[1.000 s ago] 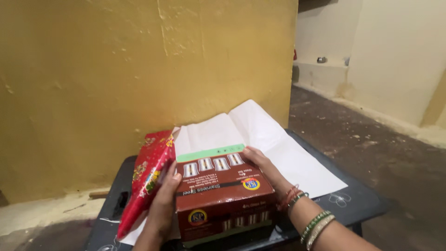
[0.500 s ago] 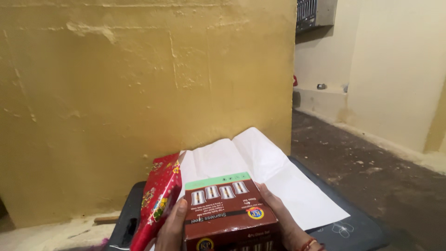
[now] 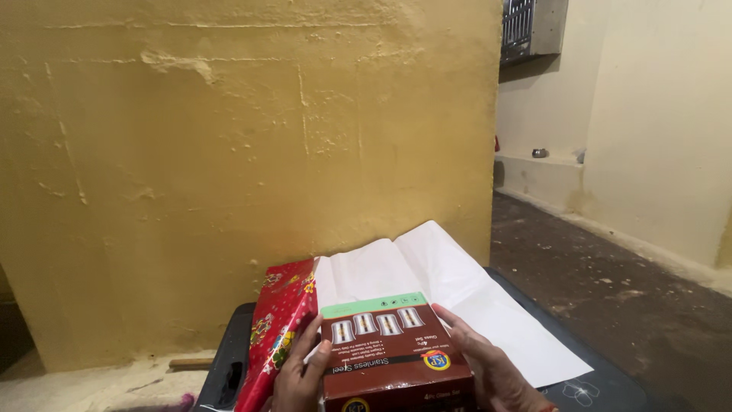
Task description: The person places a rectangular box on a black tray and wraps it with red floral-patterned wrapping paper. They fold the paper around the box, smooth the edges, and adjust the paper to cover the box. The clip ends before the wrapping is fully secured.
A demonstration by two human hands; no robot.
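A dark red cardboard box (image 3: 393, 358) with a green strip along its far edge sits low in the view, held from both sides. My left hand (image 3: 299, 374) grips its left side, thumb on the top face. My right hand (image 3: 492, 366) clasps its right side. The box rests over a large sheet of wrapping paper (image 3: 450, 294), white side up. The paper's red patterned side (image 3: 276, 328) folds up just left of my left hand.
A dark low table (image 3: 602, 385) carries the paper. A rough yellow wall (image 3: 244, 152) rises directly behind it. To the right lie a bare dusty floor (image 3: 633, 297) and a cream wall with a low ledge (image 3: 545, 164).
The view has tilted up, so box and hands sit lower in frame and my wrists are cut off. Both hands keep their grip on the box.
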